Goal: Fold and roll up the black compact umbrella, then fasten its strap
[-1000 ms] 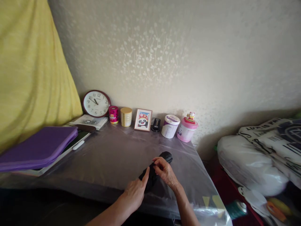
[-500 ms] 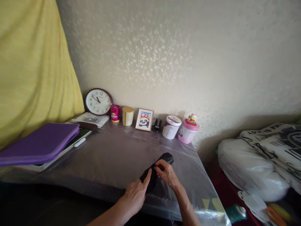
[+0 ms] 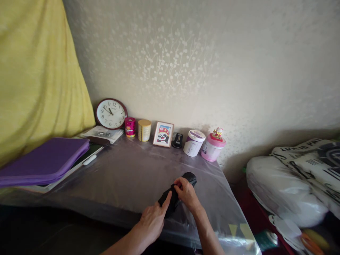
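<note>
A folded black umbrella [image 3: 189, 176] lies slantwise over the front part of the table, its far end pointing right and away from me. My left hand [image 3: 154, 221] grips its near end, with the index finger stretched along the black cloth. Farther up, my right hand [image 3: 186, 192] pinches at the middle of the umbrella, thumb and fingertips together on the fabric. Whether a strap or a fold of cloth is between those fingertips is too small to tell. My fingers cover part of the umbrella's middle.
Along the wall stand a clock [image 3: 111, 114], a pink tin [image 3: 130, 127], a yellow canister [image 3: 144, 130], a panda picture frame [image 3: 163, 134], a black gadget [image 3: 177, 141] and two tubs [image 3: 194, 143]. Purple folders [image 3: 45, 159] lie left. White bags [image 3: 284, 191] are beyond the table's right edge.
My right hand has shifted slightly up and left along the umbrella, still pinching. My left hand and the umbrella have hardly moved.
</note>
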Motion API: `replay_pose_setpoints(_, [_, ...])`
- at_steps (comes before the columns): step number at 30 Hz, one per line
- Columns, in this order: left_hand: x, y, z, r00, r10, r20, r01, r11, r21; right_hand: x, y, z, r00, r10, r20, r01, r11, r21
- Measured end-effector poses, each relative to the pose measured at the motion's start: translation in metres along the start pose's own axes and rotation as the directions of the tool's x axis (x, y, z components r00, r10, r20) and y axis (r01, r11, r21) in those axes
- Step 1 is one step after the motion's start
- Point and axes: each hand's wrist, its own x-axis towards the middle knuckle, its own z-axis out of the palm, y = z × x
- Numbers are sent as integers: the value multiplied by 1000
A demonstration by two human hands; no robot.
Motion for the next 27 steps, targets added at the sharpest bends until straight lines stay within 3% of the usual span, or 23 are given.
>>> replay_pose_setpoints(3, [-2,-4,-1,1000,17,-22,-18,999,-34,0,-7,0,998,-52,-47,45,988,-148])
replay_pose_setpoints(5, [-5,-8,-2,998,34,-44,-37,997,-74,1,-8,0,996,-45,-82,33,989,-143])
replay_pose_setpoints(7, [-8,-13,-3,997,43,-60,-51,990,-129,2,-3,-2,990,-8,-139,4,1000,-26])
replay_pose_setpoints(9, [-12,-18,-4,997,45,-69,-56,982,-181,2,6,-5,979,107,-172,-76,981,181])
replay_pose_setpoints(12, [-17,-21,-3,996,40,-75,-56,974,-218,0,17,-11,944,295,-145,-201,868,454])
replay_pose_setpoints(15, [-20,-20,-1,996,38,-82,-56,971,-232,-4,19,-14,938,322,-127,-207,816,540])
replay_pose_setpoints(18, [-20,-17,1,997,25,-79,-44,969,-241,-6,12,-12,959,268,-96,-197,868,456])
replay_pose_setpoints(22, [-20,-16,3,996,15,-85,-35,968,-248,-7,-6,-5,992,63,-113,-47,989,142])
replay_pose_setpoints(24, [-21,-15,3,996,5,-87,-26,970,-244,-7,-14,-3,996,-3,-94,1,1000,-14])
replay_pose_setpoints(27, [-20,-14,4,994,-15,-109,-10,974,-226,-7,-19,0,998,0,-63,-9,990,-142])
